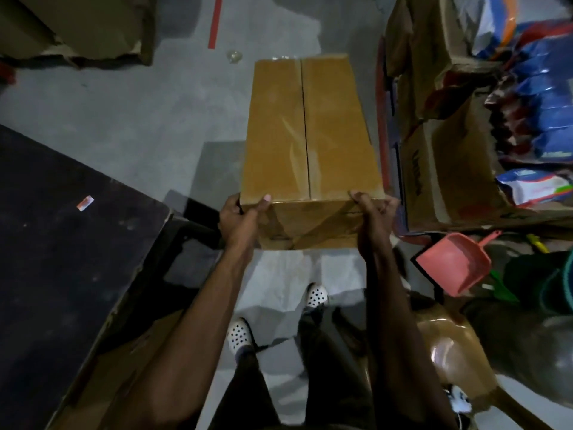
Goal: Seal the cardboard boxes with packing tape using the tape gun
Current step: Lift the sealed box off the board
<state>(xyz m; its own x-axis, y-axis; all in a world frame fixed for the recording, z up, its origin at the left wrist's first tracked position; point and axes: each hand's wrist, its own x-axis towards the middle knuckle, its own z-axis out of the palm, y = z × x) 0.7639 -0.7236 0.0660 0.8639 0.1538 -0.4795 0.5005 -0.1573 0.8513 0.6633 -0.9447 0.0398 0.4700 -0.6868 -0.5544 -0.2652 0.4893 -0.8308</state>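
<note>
A long brown cardboard box is held out in front of me above the concrete floor, flaps closed, with clear tape shining along its centre seam. My left hand grips its near left corner, thumb on the top. My right hand grips the near right corner, fingers curled over the edge. No tape gun is in view.
A dark table stands at the left. Open cartons with blue packets line the right side, and a pink dustpan lies below them. Flattened cardboard lies at top left. My feet stand on the grey floor.
</note>
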